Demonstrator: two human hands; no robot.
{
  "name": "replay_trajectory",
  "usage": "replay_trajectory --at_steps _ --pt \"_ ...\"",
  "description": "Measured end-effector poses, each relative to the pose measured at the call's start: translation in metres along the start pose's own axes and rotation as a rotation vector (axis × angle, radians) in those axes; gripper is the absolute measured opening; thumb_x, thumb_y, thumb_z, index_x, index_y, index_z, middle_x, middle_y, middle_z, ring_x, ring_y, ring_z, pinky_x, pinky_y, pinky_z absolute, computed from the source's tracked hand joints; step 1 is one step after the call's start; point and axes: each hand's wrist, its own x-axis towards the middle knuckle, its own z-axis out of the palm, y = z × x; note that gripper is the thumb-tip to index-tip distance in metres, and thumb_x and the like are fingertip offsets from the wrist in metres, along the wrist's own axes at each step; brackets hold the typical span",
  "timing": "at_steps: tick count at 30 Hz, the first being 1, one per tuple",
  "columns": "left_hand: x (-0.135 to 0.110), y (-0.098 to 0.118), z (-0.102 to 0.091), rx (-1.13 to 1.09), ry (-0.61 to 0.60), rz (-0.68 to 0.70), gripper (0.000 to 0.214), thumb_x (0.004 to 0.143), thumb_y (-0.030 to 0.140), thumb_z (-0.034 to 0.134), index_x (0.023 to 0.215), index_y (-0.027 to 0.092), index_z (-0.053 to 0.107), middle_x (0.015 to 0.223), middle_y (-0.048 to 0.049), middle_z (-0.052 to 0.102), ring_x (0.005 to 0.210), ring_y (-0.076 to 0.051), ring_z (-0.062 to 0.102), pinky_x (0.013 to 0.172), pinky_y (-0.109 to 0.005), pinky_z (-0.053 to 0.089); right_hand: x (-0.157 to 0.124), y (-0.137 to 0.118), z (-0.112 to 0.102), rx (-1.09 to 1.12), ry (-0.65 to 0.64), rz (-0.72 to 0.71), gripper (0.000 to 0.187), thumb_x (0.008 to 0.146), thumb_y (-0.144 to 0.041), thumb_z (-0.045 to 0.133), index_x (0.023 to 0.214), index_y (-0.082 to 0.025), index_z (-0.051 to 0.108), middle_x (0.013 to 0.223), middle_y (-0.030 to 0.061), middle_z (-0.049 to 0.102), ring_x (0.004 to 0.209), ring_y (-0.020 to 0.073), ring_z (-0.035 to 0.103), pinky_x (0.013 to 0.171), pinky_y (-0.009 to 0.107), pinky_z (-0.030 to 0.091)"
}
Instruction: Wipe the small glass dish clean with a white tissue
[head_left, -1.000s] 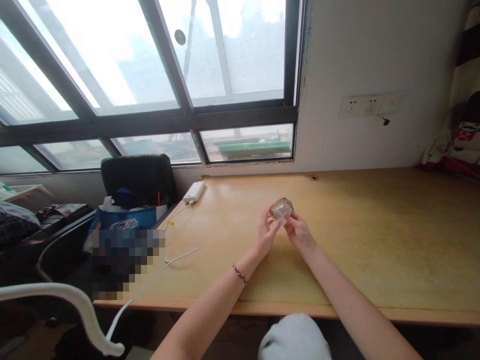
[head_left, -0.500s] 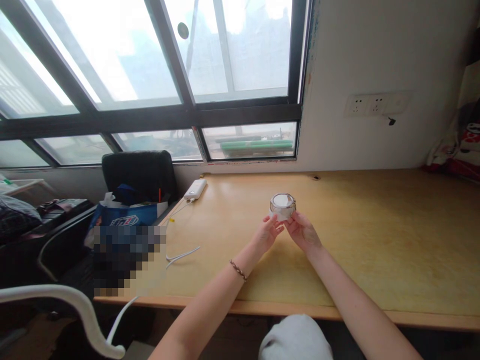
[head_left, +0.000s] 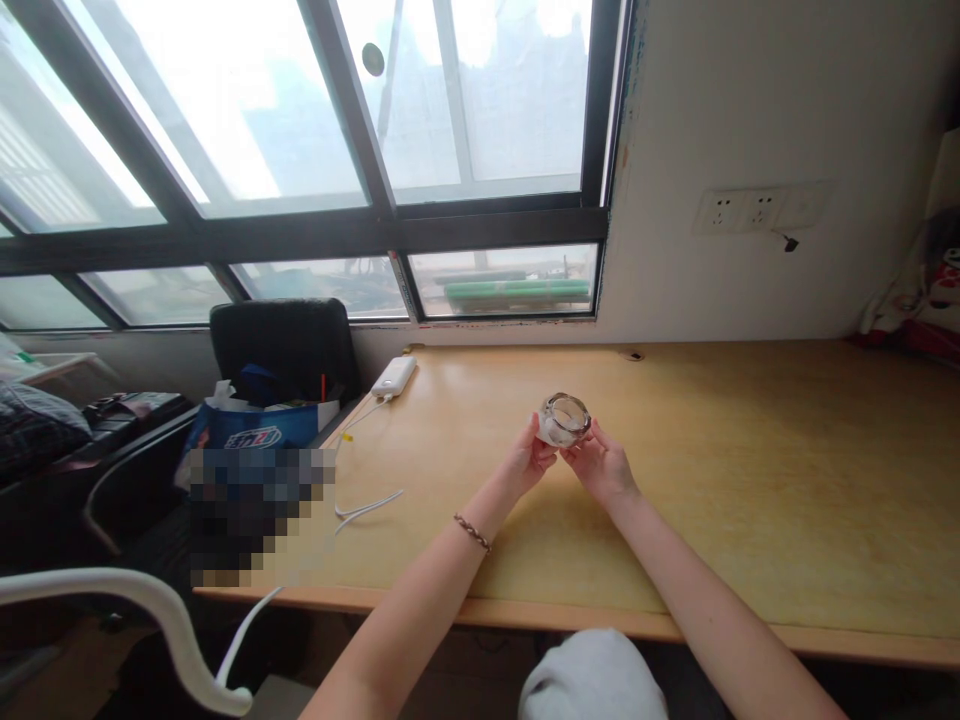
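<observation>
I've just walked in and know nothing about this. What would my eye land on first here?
First, the small glass jar, held over the middle of the wooden desk between the fingertips of the left hand and the right hand. Next, the big dark-framed window glowing behind the desk, and a white power bank lying near the desk's far left corner.

Well to the left of the left hand (head_left: 531, 462), a blue bag (head_left: 251, 432) on the black chair (head_left: 285, 345) carries slanted white brand lettering. It may read something like "ZUE", but the view is too soft to be sure. Nothing else is legible.
</observation>
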Motion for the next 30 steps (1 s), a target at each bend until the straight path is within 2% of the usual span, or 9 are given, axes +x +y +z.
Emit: replay_trajectory --at_steps 4,8,12,16,20,23,28,30 --pt "-0.005 0.001 0.003 0.204 -0.031 -0.046 0.026 0.064 0.032 0.066 0.076 0.011 0.056 0.06 0.0011 0.05 0.044 -0.001 0.036 0.037 -0.013 0.023 0.003 -0.002 -0.004 0.016 0.047 -0.054 0.027 0.078 -0.036 0.044 0.091 -0.019 0.06 0.092 0.0044 0.064 0.083 0.0176 0.058 0.072 0.031 0.047" --pt "-0.009 -0.007 0.004 0.397 -0.116 -0.15 0.025 0.059 0.02 0.07 0.075 0.006 0.059 0.065 -0.0035 0.053 0.053 -0.004 0.045 0.046 -0.014 0.031 0.007 -0.006 -0.01 -0.019 0.16 -0.089 0.033 0.076 -0.045 0.045 0.075 -0.017 0.062 0.075 0.0044 0.065 0.069 0.0167 0.06 0.066 0.03 0.048" --pt "-0.007 -0.011 0.0 0.24 -0.07 -0.14 0.026 0.063 0.028 0.067 0.077 0.007 0.059 0.064 -0.0017 0.05 0.051 -0.002 0.042 0.044 -0.013 0.03 0.006 -0.007 -0.01 -0.119 0.196 -0.137 0.024 0.071 -0.04 0.054 0.073 -0.017 0.062 0.072 0.0015 0.065 0.064 0.0141 0.058 0.062 0.026 0.046" --pt "-0.004 -0.007 -0.007 0.11 -0.031 -0.169 0.025 0.065 0.031 0.065 0.076 0.009 0.058 0.053 0.0039 0.042 0.041 0.001 0.027 0.037 -0.012 0.02 0.001 -0.011 -0.004 -0.329 0.087 -0.152 0.026 0.07 -0.039 0.055 0.079 -0.016 0.064 0.073 0.0032 0.066 0.064 0.015 0.058 0.059 0.026 0.045" --pt "-0.005 -0.003 -0.009 0.121 -0.057 -0.219 0.024 0.065 0.029 0.066 0.077 0.009 0.059 0.053 0.0032 0.044 0.041 0.0 0.026 0.037 -0.014 0.02 -0.003 -0.015 -0.001 -0.455 0.018 -0.136 0.027 0.067 -0.036 0.059 0.082 -0.015 0.064 0.073 0.0034 0.066 0.062 0.0144 0.058 0.057 0.024 0.044" --pt "-0.007 -0.002 -0.004 0.197 -0.085 -0.128 0.026 0.064 0.028 0.067 0.08 0.009 0.06 0.058 0.001 0.048 0.042 0.0 0.031 0.039 -0.015 0.023 -0.002 -0.014 -0.001 -0.402 0.044 -0.093 0.035 0.066 -0.043 0.059 0.09 -0.017 0.062 0.079 0.0042 0.066 0.068 0.0165 0.06 0.06 0.027 0.046" --pt "-0.008 -0.008 0.004 0.348 -0.06 0.04 0.024 0.061 0.028 0.068 0.076 0.009 0.062 0.064 -0.0026 0.054 0.052 -0.005 0.042 0.048 -0.018 0.028 0.004 -0.009 -0.009 -0.283 0.06 0.166 0.046 0.068 -0.058 0.049 0.088 -0.018 0.06 0.083 0.0062 0.065 0.069 0.0179 0.061 0.059 0.032 0.048" --pt "-0.008 -0.012 0.005 0.399 -0.045 0.062 0.022 0.061 0.028 0.068 0.072 0.01 0.063 0.061 -0.0019 0.054 0.051 -0.005 0.042 0.049 -0.018 0.027 0.006 -0.009 -0.012 -0.216 0.083 0.155 0.044 0.069 -0.057 0.048 0.086 -0.018 0.06 0.082 0.0054 0.065 0.069 0.0167 0.061 0.061 0.03 0.049"
